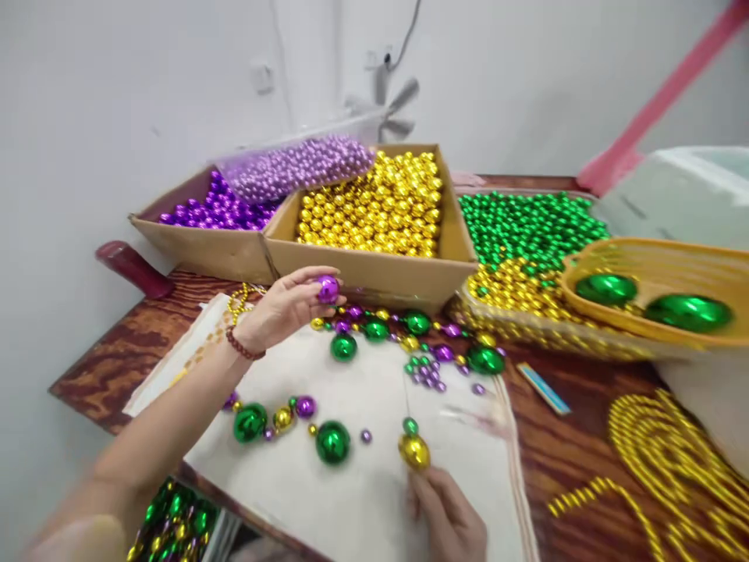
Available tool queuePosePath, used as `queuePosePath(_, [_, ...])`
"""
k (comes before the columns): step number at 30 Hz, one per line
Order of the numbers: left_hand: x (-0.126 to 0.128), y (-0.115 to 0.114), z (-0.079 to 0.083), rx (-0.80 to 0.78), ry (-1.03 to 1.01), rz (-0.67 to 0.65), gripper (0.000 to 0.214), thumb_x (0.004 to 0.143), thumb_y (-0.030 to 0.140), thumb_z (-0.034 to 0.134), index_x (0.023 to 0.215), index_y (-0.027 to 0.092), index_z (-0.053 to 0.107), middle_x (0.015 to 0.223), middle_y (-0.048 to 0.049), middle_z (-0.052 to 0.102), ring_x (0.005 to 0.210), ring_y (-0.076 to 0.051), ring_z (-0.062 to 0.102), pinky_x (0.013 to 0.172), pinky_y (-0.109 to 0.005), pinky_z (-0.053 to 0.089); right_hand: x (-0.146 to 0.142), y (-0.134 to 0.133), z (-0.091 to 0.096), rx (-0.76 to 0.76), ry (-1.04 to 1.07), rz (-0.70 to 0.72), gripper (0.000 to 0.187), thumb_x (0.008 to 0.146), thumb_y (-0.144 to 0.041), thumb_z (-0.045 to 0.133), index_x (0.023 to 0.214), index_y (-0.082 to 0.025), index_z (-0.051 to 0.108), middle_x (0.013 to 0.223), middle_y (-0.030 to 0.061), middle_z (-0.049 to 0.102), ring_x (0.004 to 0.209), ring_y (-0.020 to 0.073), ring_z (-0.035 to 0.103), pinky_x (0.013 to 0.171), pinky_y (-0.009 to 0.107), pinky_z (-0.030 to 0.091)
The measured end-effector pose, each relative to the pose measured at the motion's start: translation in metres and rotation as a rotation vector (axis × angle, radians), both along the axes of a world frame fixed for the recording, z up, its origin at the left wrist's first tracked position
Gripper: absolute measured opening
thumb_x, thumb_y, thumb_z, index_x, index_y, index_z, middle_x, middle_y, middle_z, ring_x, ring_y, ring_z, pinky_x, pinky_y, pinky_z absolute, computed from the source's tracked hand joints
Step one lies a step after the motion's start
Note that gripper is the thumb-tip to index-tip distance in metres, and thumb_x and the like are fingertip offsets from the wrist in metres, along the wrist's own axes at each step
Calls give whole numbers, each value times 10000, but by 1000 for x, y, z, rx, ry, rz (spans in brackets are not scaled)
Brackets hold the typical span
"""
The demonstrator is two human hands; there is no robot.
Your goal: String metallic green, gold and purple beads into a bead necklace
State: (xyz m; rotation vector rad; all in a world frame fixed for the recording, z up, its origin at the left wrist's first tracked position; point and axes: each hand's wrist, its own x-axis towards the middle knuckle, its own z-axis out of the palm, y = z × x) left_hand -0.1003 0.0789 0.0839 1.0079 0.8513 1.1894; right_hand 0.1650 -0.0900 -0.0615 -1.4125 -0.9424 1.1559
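My left hand (281,308), with a red-brown beaded bracelet at the wrist, is raised in front of the cardboard boxes. A shiny purple bead (328,289) is held between its fingertips. Low over the white cloth, my right hand (448,511) pinches the underside of a large gold bead (414,451). A smaller green bead (410,426) sits on top of the gold one, and a thin needle or wire sticks up from it. On the cloth (374,515), a row of mixed beads includes big green beads (332,442) and a small lilac bead (366,436).
Behind are cardboard boxes of purple beads (219,204) and gold beads (374,207). Green beads (527,226) lie back right, near an orange basket (661,254). Gold bead strings (649,437) lie at right. A strung garland (377,330) crosses the cloth's far edge.
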Motion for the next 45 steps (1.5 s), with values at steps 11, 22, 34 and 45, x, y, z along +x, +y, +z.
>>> queuePosePath(11, [104, -85, -66, 484, 341, 52, 365, 866, 155, 712, 1217, 250, 680, 1179, -77, 682, 1043, -160, 641, 917, -282, 532, 3, -47, -9, 101, 228, -19, 279, 926, -347, 635, 697, -190, 612, 579, -25, 556, 488, 106, 527, 496, 212, 445])
queuePosePath(22, [113, -91, -73, 308, 222, 166, 274, 809, 205, 778, 1075, 265, 778, 1069, -57, 734, 962, -164, 670, 831, -280, 579, 0, -58, -16, 178, 161, 70, 257, 965, -297, 584, 737, -184, 618, 604, -22, 571, 492, 102, 560, 489, 201, 452])
queuePosePath(34, [120, -84, -54, -39, -148, 153, 241, 730, 323, 841, 942, 217, 795, 878, -49, 764, 767, -152, 703, 736, -317, 623, -11, -58, -19, 118, 168, 99, 236, 955, -301, 590, 752, -187, 628, 606, -27, 566, 494, 96, 556, 485, 189, 451])
queuePosePath(45, [118, -84, -59, -104, -192, 135, 263, 748, 321, 827, 978, 203, 776, 911, -60, 763, 819, -177, 722, 755, -316, 600, -14, -55, -18, 99, 171, 88, 236, 944, -315, 601, 748, -186, 631, 613, -20, 579, 498, 104, 549, 490, 209, 442])
